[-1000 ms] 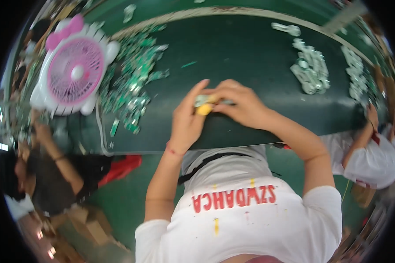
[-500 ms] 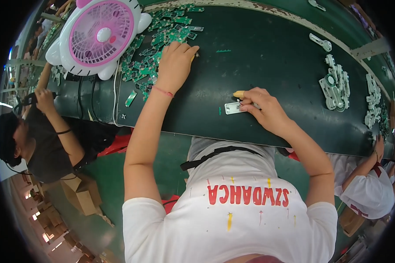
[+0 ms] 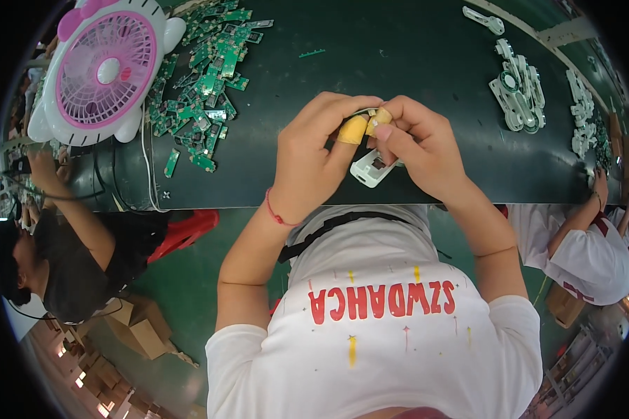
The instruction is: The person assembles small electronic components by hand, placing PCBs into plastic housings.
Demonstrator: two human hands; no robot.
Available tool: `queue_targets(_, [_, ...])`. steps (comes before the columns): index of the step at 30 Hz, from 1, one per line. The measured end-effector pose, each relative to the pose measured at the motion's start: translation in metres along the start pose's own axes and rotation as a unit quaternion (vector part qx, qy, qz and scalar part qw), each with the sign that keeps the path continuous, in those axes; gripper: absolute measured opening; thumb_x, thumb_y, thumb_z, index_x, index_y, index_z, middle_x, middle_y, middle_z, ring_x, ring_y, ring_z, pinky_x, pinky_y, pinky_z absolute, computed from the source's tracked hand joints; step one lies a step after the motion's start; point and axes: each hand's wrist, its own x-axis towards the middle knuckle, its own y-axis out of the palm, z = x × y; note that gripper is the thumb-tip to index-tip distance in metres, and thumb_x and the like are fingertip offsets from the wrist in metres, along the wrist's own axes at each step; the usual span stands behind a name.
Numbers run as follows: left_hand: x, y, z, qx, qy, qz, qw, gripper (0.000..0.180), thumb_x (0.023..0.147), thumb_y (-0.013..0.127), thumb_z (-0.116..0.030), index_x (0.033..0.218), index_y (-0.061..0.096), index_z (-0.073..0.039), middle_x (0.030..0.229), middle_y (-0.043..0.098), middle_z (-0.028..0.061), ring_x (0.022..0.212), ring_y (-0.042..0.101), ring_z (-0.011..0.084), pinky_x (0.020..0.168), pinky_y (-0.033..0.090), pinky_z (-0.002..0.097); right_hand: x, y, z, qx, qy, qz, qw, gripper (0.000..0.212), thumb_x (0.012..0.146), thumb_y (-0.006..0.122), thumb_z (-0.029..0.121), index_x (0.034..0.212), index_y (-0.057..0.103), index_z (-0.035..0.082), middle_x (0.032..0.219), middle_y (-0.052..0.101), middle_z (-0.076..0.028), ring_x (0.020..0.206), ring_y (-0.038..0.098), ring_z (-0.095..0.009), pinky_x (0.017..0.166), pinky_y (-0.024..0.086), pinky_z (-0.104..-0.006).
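My hands meet over the near edge of the dark green table. My left hand [image 3: 318, 136], a yellow cover on one fingertip, pinches what looks like a small circuit board [image 3: 362, 112], seen as a thin edge and mostly hidden. Against it closes my right hand [image 3: 426, 146], with another yellow-covered fingertip at a tiny pale part [image 3: 374, 121]. Beneath those fingers, a white oblong plastic casing [image 3: 369, 174] hangs tilted in my right hand, its hollow side partly showing.
Loose green circuit boards [image 3: 206, 91] lie piled at the left beside a pink and white fan [image 3: 108, 70] with cables. White plastic parts [image 3: 518, 87] are heaped at the right. People work on both sides, one person in black [image 3: 70, 244] at left.
My left hand has come from the circuit board pile to meet my right hand. The casing has been lifted and tilted. The view has shifted, so the table things sit further left.
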Motion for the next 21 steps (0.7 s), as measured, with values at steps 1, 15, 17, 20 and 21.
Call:
queue_targets(1, [-0.001, 0.003, -0.002, 0.017, 0.022, -0.023, 0.999, 0.031, 0.078, 0.055, 0.004, 0.106, 0.063, -0.007, 0.091, 0.063, 0.0089, 0.077, 0.062, 0.0198, 0.063, 0.049, 0.0257, -0.001, 0.001, 0.003, 0.021, 0.005, -0.007, 1.000, 0.011, 0.087, 0.055, 0.010, 0.087, 0.056, -0.001, 0.069, 0.055, -0.003, 0.059, 0.052, -0.008, 0.055, 0.043, -0.0226])
queue_targets(15, [-0.005, 0.007, 0.003, 0.124, 0.181, -0.086, 0.972, 0.048, 0.065, 0.057, 0.010, 0.112, 0.061, -0.004, 0.102, 0.065, 0.0101, 0.069, 0.058, 0.0218, 0.062, 0.047, 0.0297, -0.006, 0.007, 0.010, -0.015, -0.033, -0.055, 0.998, 0.008, 0.085, 0.055, 0.006, 0.083, 0.054, -0.001, 0.070, 0.059, -0.003, 0.063, 0.056, -0.006, 0.057, 0.046, -0.0212])
queue_targets(17, [-0.006, 0.007, 0.005, 0.135, 0.208, -0.095, 0.964, 0.048, 0.065, 0.058, 0.009, 0.111, 0.060, -0.002, 0.104, 0.065, 0.0099, 0.068, 0.058, 0.0213, 0.061, 0.046, 0.0295, -0.009, 0.009, 0.013, 0.010, -0.011, -0.060, 0.998, 0.008, 0.085, 0.055, 0.007, 0.083, 0.054, -0.001, 0.069, 0.059, -0.003, 0.062, 0.056, -0.006, 0.056, 0.045, -0.0215])
queue_targets(20, [-0.010, 0.006, 0.002, 0.217, 0.215, -0.106, 0.946, 0.049, 0.063, 0.059, 0.007, 0.111, 0.060, -0.001, 0.105, 0.065, 0.0099, 0.067, 0.057, 0.0207, 0.058, 0.045, 0.0290, -0.011, 0.011, 0.017, -0.002, 0.006, -0.061, 0.998, 0.008, 0.085, 0.055, 0.006, 0.082, 0.053, -0.001, 0.068, 0.058, -0.003, 0.061, 0.055, -0.007, 0.055, 0.045, -0.0219])
queue_targets(21, [-0.011, 0.006, 0.003, 0.217, 0.214, -0.106, 0.947, 0.049, 0.063, 0.059, 0.007, 0.111, 0.060, -0.001, 0.105, 0.065, 0.0099, 0.067, 0.057, 0.0207, 0.058, 0.045, 0.0290, -0.011, 0.012, 0.017, -0.002, 0.006, -0.060, 0.998, 0.008, 0.085, 0.055, 0.006, 0.082, 0.053, -0.001, 0.068, 0.058, -0.003, 0.061, 0.055, -0.007, 0.055, 0.045, -0.0219])
